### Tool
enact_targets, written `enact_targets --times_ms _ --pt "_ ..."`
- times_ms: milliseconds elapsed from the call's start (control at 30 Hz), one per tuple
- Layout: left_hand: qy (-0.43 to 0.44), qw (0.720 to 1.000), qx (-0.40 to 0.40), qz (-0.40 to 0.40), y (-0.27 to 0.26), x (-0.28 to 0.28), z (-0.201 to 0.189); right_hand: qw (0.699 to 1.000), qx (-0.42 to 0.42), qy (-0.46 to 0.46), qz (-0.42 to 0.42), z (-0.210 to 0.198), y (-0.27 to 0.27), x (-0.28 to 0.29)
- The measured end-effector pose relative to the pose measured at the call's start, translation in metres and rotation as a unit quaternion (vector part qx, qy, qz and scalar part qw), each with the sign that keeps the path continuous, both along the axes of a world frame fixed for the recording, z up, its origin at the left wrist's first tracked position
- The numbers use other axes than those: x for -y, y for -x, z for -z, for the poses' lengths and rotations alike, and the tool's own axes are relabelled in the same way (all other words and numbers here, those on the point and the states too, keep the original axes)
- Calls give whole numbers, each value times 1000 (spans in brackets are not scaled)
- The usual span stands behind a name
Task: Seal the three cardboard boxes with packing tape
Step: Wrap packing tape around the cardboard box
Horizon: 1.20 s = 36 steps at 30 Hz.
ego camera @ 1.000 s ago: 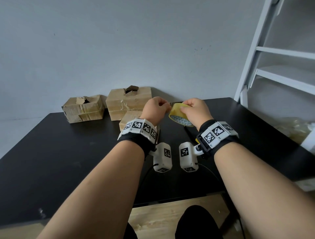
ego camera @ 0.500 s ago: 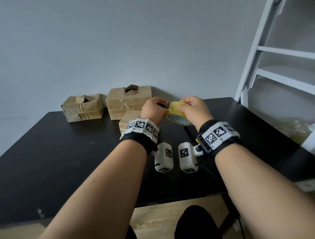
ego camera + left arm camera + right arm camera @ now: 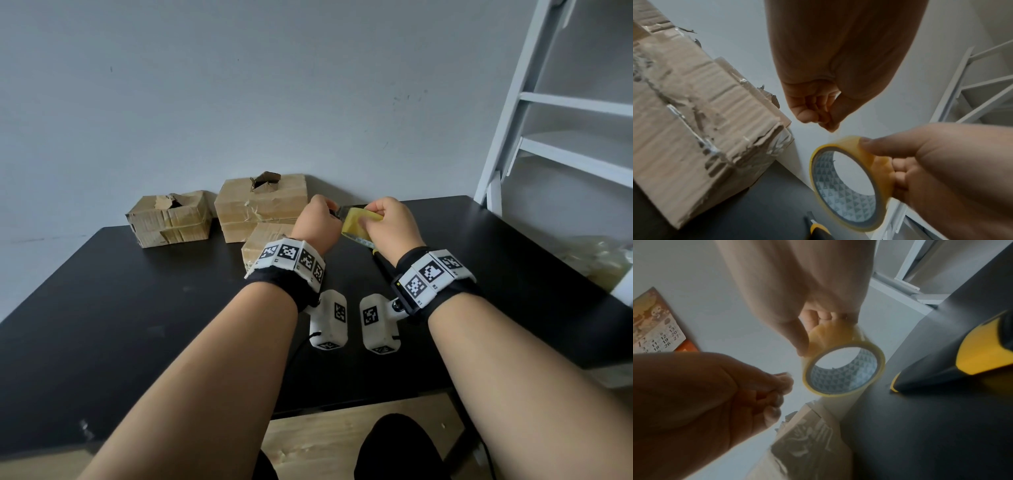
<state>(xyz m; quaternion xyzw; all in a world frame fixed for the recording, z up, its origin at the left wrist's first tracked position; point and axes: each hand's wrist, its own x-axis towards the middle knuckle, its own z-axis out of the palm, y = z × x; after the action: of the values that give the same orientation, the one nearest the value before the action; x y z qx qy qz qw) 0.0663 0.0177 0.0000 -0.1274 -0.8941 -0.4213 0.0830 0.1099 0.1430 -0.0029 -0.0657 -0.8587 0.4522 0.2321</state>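
My right hand (image 3: 375,214) grips a yellow roll of packing tape (image 3: 356,224) above the black table (image 3: 120,308); the thumb lies on its outer face, the fingers on the far side (image 3: 818,331). My left hand (image 3: 329,210) is held close to the roll's left, its fingertips (image 3: 827,125) pinched together on the tape's free end. A short strip spans the hands. Three worn cardboard boxes stand at the back: one at the left (image 3: 169,217), a larger one (image 3: 262,202) with a torn top, and a third (image 3: 262,241) partly behind my left wrist.
A yellow and black utility knife (image 3: 962,356) lies on the table under my right wrist. A white ladder-like frame (image 3: 548,120) stands at the right, with a plastic bag (image 3: 603,260) below it. A calendar (image 3: 655,326) hangs on the wall.
The roll has turned in my right hand and now shows more edge-on. My left hand has drawn slightly left of it. Both hands stay above the same spot.
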Motion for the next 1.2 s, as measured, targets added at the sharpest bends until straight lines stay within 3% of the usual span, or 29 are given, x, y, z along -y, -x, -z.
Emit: enact_targets --times_ms 200,567,767,1067,1200 --pt "-3 1000 0 -7 -2 4 -3 1000 13 -5 -5 0 -1 -1" --pt "-21 996 -91 6 -4 3 -4 999 42 -11 -15 1 4 -4" --pt "-25 999 -30 13 -2 2 -8 999 42 -7 -32 4 2 -3" --pt "1 995 -99 -9 3 10 3 997 32 6 -67 2 1 2" --pt "-17 996 -86 -8 5 15 1 996 29 22 -76 2 2 3"
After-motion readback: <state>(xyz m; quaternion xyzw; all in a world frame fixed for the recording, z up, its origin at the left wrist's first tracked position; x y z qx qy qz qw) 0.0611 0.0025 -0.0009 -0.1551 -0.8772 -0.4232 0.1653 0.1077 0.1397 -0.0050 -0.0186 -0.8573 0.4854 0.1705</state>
